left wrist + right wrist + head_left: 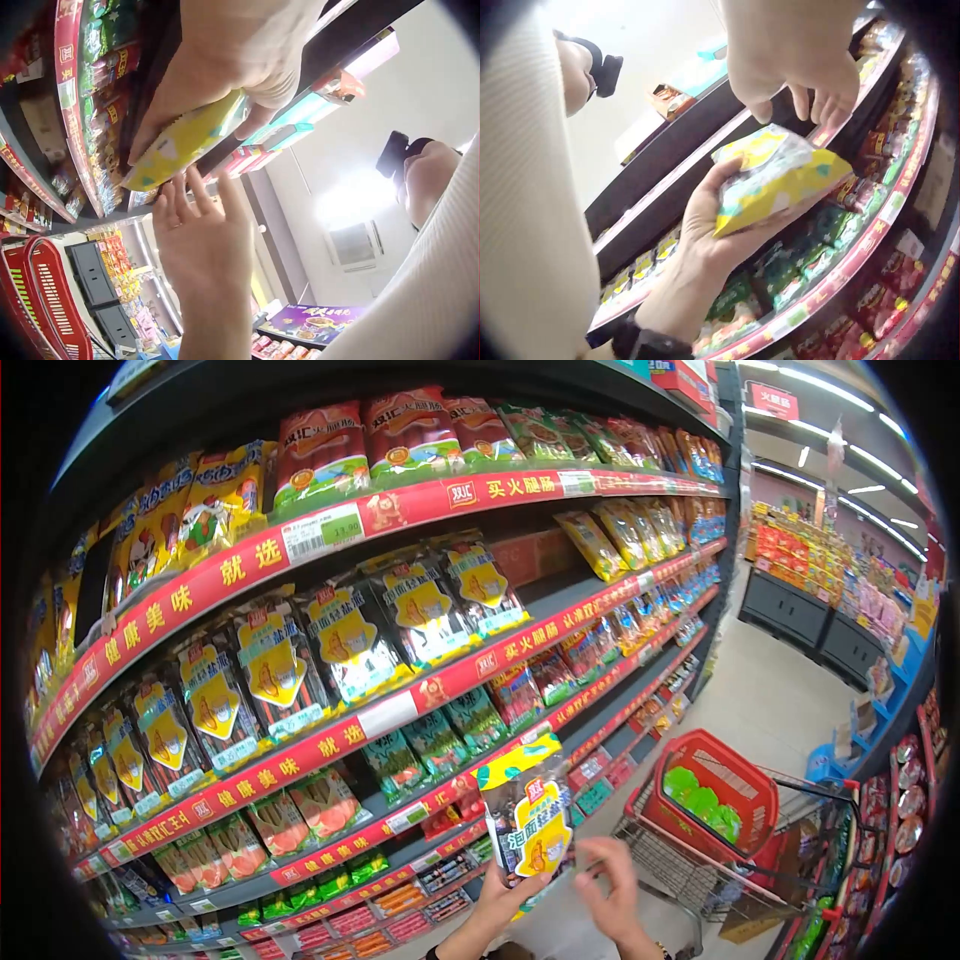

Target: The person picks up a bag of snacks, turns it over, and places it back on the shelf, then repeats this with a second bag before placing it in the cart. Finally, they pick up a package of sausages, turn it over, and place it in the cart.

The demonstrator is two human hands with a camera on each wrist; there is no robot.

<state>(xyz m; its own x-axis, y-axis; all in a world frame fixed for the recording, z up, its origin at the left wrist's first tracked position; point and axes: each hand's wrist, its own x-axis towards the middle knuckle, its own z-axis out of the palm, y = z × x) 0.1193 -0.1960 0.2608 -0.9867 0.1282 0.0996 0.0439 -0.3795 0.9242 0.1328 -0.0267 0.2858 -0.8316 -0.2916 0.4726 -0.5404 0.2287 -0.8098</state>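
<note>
My left hand [502, 903] grips a yellow, black and clear sausage packet [530, 815] by its lower end, holding it up in front of the shelves. In the left wrist view the fingers and thumb of the left hand [240, 52] wrap the packet's yellow edge [184, 146]. To the packet's right, my right hand [612, 895] is raised with loosely bent fingers and nothing in them. From the right wrist view, this right hand [799, 56] hovers by one end of the packet [772, 176], while the left hand [712, 214] supports it from beneath.
Shelves with red label strips [480, 665] carry rows of similar packets [275, 660] on the left. A red basket [715, 790] holding green items sits on a wire shopping cart [680, 860] at the right. Beyond it are dark display bins [785, 610] and a blue rack [880, 730].
</note>
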